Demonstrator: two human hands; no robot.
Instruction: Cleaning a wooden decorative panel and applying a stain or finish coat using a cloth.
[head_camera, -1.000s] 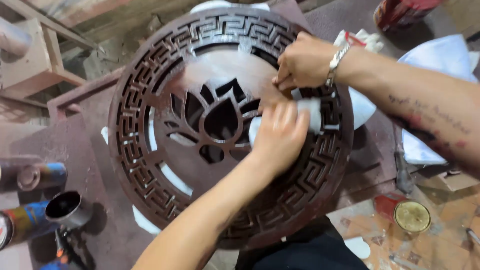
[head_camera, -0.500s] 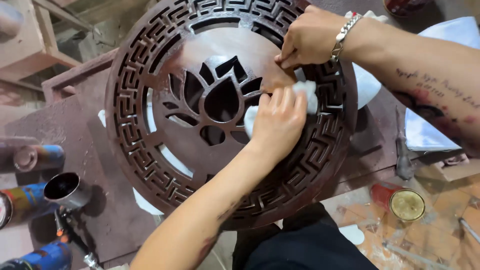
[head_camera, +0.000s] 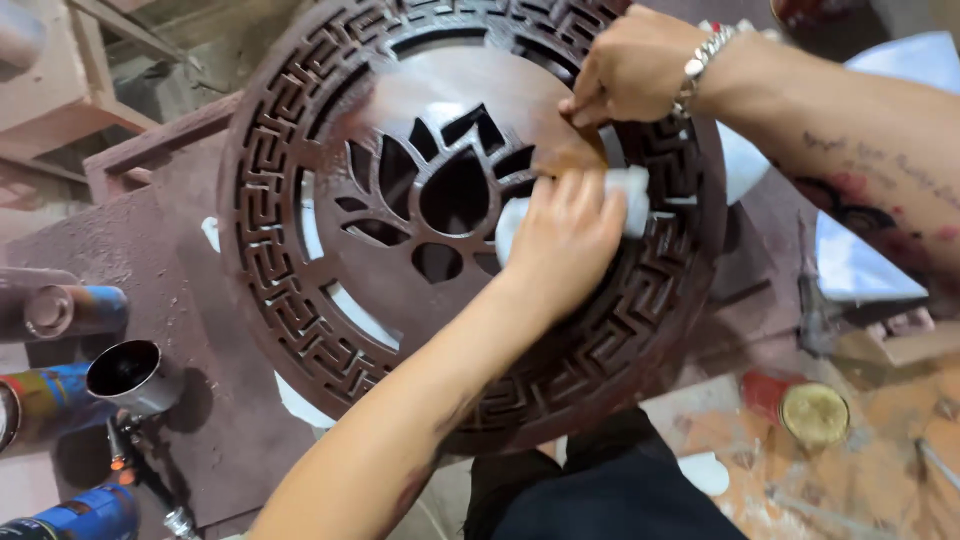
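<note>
A round dark-brown carved panel (head_camera: 300, 290) with a lotus cut-out in its middle and a key-pattern border lies flat before me. My left hand (head_camera: 565, 245) presses a white cloth (head_camera: 632, 195) against the panel just right of the lotus. My right hand (head_camera: 630, 65), with a metal bracelet on the wrist, rests its fingertips on the panel's upper right, close above the cloth. The cloth is mostly hidden under my left fingers.
The panel rests on a reddish-brown stained bench (head_camera: 190, 330). Spray cans (head_camera: 75, 310) and a metal cup (head_camera: 125, 370) lie at the left. A round tin lid (head_camera: 815, 415) sits on a paint-spattered surface at the lower right. White sheets (head_camera: 860, 265) lie right.
The view has shifted so the panel sits higher in frame. My left hand has slid the cloth a little along the panel beside the lotus. My right hand stays at the upper right.
</note>
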